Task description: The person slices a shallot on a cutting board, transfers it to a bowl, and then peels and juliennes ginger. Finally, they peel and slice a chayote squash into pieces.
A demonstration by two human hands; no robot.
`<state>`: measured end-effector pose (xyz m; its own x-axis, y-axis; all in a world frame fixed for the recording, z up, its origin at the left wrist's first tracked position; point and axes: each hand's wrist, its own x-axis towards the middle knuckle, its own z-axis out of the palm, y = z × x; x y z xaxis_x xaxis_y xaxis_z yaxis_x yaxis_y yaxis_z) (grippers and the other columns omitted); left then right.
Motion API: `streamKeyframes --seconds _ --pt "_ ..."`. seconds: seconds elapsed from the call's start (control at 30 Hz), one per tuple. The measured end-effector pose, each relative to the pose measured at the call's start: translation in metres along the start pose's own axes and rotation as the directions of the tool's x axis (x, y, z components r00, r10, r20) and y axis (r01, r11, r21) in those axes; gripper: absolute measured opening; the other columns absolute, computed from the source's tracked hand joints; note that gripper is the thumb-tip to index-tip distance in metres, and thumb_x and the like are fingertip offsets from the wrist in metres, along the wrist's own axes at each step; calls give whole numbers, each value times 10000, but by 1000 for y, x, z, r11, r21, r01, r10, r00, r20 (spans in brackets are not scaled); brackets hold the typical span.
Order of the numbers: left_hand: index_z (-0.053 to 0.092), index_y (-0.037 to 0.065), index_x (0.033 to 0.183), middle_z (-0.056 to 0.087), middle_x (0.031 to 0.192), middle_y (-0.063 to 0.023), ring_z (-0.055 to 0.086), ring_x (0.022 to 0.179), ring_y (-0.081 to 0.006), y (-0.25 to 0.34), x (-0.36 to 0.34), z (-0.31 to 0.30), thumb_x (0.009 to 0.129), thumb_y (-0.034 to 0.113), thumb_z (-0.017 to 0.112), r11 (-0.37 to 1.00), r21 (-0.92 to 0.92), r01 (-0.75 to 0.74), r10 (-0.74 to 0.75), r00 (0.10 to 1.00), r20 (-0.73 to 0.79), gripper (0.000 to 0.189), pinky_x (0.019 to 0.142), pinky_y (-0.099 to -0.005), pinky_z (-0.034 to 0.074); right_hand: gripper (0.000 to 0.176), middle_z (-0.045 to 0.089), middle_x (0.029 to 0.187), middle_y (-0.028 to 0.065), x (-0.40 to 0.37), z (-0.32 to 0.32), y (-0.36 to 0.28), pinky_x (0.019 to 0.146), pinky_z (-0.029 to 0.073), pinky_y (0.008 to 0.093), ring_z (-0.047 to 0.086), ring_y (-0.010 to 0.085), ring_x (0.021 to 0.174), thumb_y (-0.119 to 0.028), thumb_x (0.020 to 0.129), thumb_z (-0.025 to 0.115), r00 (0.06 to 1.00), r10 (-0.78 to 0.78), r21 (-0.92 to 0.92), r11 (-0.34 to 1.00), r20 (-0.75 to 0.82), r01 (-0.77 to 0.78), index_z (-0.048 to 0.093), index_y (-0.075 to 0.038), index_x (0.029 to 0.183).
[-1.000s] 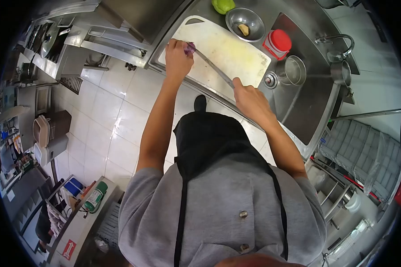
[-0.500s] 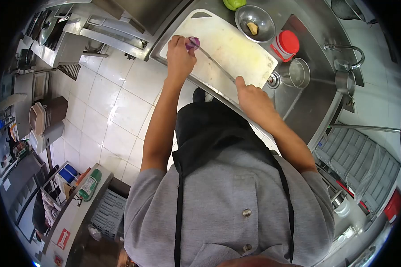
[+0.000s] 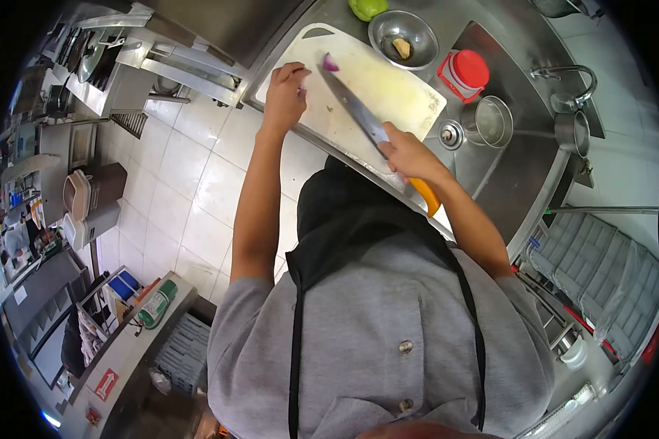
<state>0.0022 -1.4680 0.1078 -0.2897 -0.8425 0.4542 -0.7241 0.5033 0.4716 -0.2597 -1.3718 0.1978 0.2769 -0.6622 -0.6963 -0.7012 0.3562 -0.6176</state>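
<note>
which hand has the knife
The right hand: it is closed around the grip of the knife, with the orange handle sticking out behind. The left hand, at the cutting board's left edge, is off the knife.

Vivid purple on that small piece (image 3: 330,64), white board (image 3: 377,84) smudged yellow, bright orange knife handle (image 3: 425,197), red lid (image 3: 471,68), green produce (image 3: 367,8), black apron (image 3: 344,212), plain grey shirt (image 3: 359,329)!

Both arms (image 3: 259,197) are extended forward, left hand (image 3: 283,96) loosely curled, right hand (image 3: 411,155) clenched.
</note>
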Motion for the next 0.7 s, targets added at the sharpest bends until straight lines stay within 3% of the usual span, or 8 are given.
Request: streamKeyframes --seconds 0.13,0.2,0.33,0.4,0.43,0.5,0.63,0.7 --pt "699 42 1076 624 1121 -139 660 876 -322 13 2 6 729 123 829 999 42 29 -33 995 96 380 787 -397 548 189 623 750 241 -6 -3 19 531 504 469 609 364 510 -157 992 454 995 -27 -71 997 -94 20 407 -16 1109" --pt "691 45 1081 644 1062 -154 676 833 -353 32 5 13 764 318 831 958 30 285 -285 935 210 441 744 -437 547 201 631 777 262 -10 -6 21 607 506 505 637 410 616 -163 990 456 992 -32 -114 993 -118 18 410 -20 1122" --pt "685 42 1070 667 972 -169 682 776 -366 55 27 9 804 458 775 943 142 300 -323 930 177 502 700 -452 544 216 644 845 281 -5 -4 39 732 491 551 644 463 797 -169 985 461 973 -140 -267 960 -185 87 418 -16 1131" --pt "684 47 1062 676 908 -179 686 787 -349 59 38 4 797 522 750 900 187 394 -436 835 335 548 686 -437 539 232 651 922 292 -9 -5 39 820 459 581 612 495 952 -179 981 468 977 -105 -294 955 -183 47 427 -15 1139" --pt "684 47 1062 676 908 -179 686 787 -349 54 38 10 797 522 750 898 187 399 -440 833 336 548 686 -437 539 232 651 922 292 -11 -5 40 820 459 581 612 495 952 -179 981 468 978 -103 -295 954 -179 47 427 -15 1139" --pt "696 51 1022 677 902 -177 685 784 -341 41 38 22 831 484 739 937 127 324 -337 936 102 475 683 -428 536 228 649 931 297 -13 -6 41 809 465 578 621 490 943 -185 982 470 975 -73 -327 945 -210 1 433 -19 1133" --pt "717 47 986 679 887 -159 685 781 -322 36 25 26 846 339 758 940 50 336 -340 934 112 327 683 -411 534 210 633 858 302 -11 -3 56 774 427 579 604 503 857 -190 987 490 943 -175 -300 950 -282 87 424 -38 1116" --pt "734 40 964 677 861 -136 680 750 -287 40 15 26 827 187 761 935 -167 313 -294 947 130 203 683 -379 538 218 659 883 282 -17 -3 53 780 476 580 633 497 878 -176 970 477 957 -137 -387 921 -255 29 440 -29 1125"
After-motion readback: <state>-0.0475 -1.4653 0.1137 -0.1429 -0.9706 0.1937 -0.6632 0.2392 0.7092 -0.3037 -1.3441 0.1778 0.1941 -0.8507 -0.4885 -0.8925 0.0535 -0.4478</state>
